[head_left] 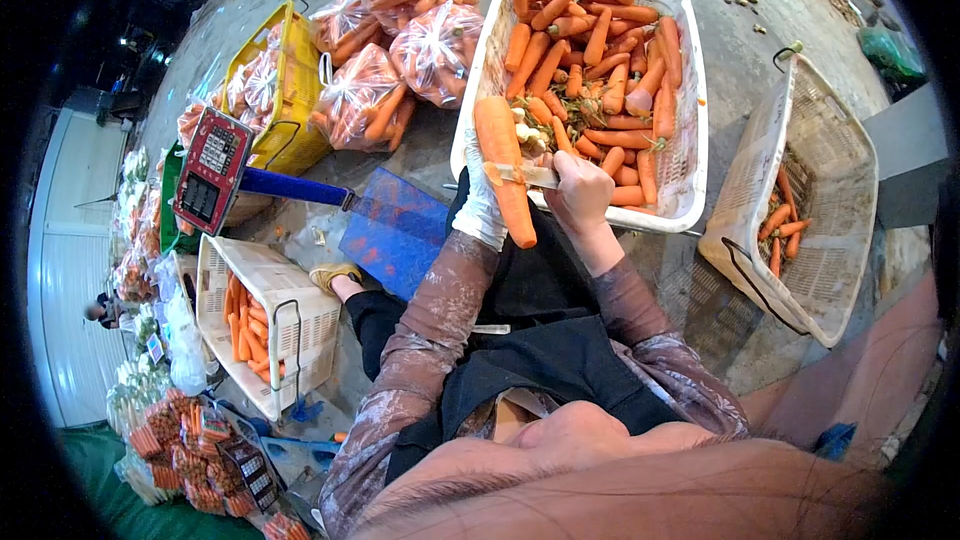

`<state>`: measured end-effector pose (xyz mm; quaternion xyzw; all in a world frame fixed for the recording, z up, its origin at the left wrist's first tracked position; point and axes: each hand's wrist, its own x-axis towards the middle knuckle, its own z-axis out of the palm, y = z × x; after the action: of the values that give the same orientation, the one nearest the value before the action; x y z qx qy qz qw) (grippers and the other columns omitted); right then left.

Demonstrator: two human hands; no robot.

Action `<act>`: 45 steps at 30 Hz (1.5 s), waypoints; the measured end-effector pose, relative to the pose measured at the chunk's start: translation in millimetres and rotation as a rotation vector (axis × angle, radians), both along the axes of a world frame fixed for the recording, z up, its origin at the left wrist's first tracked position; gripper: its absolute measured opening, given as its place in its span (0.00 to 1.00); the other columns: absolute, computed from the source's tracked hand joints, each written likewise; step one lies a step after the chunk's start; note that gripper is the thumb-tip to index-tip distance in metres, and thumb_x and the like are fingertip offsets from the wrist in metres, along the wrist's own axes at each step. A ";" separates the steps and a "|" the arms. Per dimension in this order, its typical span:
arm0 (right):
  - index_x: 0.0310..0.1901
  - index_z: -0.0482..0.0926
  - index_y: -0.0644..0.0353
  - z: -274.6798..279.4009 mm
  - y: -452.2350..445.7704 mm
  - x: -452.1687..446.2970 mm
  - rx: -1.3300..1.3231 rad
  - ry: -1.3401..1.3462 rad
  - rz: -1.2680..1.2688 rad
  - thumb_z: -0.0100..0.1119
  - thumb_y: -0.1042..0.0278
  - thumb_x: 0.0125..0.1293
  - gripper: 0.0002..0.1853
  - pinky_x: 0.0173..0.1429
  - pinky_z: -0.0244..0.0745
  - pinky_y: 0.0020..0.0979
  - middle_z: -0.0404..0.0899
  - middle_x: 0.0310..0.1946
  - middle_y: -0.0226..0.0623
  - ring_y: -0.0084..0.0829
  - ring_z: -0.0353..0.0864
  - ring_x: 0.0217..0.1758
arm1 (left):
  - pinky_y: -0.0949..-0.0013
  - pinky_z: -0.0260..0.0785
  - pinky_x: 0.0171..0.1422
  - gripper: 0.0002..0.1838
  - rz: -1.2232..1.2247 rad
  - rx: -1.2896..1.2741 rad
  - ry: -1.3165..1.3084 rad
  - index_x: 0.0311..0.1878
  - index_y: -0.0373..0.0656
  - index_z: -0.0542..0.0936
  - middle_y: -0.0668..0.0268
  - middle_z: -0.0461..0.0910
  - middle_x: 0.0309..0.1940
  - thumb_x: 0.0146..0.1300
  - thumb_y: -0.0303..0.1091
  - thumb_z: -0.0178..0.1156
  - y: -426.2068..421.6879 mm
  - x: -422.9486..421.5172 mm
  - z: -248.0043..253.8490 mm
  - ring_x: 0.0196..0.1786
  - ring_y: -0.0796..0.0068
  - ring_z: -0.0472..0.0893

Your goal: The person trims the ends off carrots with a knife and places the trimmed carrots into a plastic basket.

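Note:
A large orange carrot (507, 165) lies along my left hand (481, 202), which wears a white glove and is closed round it from beneath. My bare right hand (581, 190) is closed on the handle of a knife (535, 176). The knife's pale blade lies across the middle of the carrot. Both hands are over the near left part of a white basket (690, 140) full of carrots (615, 90), with some dry leafy scraps among them.
On the right stands a tilted pale basket (840, 170) with a few carrots. Bagged carrots (365, 95), a yellow crate (300, 90), a blue platform scale (393, 230) with a red display (212, 170) and another carrot basket (310, 325) are on the left. A person (103, 311) is far left.

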<state>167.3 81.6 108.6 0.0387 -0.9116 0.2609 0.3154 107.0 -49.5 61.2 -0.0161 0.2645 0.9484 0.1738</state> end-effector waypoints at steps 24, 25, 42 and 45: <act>0.33 0.76 0.60 -26.8 38.0 7.1 -1.400 -0.787 0.483 0.60 0.59 0.62 0.12 0.18 0.55 0.17 0.69 0.19 0.22 0.13 0.62 0.14 | 0.71 0.72 0.31 0.33 0.162 -0.173 -0.132 0.41 0.43 0.75 0.64 0.77 0.28 0.58 0.69 0.50 18.0 7.1 60.7 0.28 0.71 0.77; 0.36 0.76 0.61 -24.9 34.4 12.5 -1.369 -0.813 0.545 0.60 0.57 0.62 0.14 0.17 0.55 0.17 0.70 0.19 0.23 0.13 0.62 0.14 | 0.70 0.72 0.31 0.33 0.216 -0.208 -0.150 0.41 0.43 0.75 0.65 0.76 0.27 0.57 0.69 0.51 22.5 10.5 69.2 0.27 0.71 0.76; 0.57 0.71 0.61 -21.5 157.8 12.2 -1.770 0.301 0.787 0.61 0.49 0.60 0.30 0.19 0.58 0.15 0.80 0.40 0.31 0.09 0.57 0.14 | 0.68 0.66 0.43 0.28 0.083 -0.329 -0.286 0.48 0.41 0.71 0.63 0.76 0.37 0.65 0.60 0.42 14.1 -6.2 26.3 0.37 0.69 0.75; 0.44 0.79 0.62 -37.6 158.9 -37.4 -1.306 -0.267 0.033 0.66 0.62 0.57 0.17 0.19 0.58 0.18 0.80 0.30 0.32 0.12 0.63 0.16 | 0.67 0.65 0.45 0.26 0.092 -0.346 -0.329 0.47 0.42 0.71 0.63 0.76 0.37 0.65 0.58 0.43 24.3 -5.2 34.8 0.37 0.69 0.74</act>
<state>129.9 240.4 70.9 -0.1792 -0.5967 0.7668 0.1544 101.8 -25.2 96.0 -0.2121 0.3901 0.8805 0.1660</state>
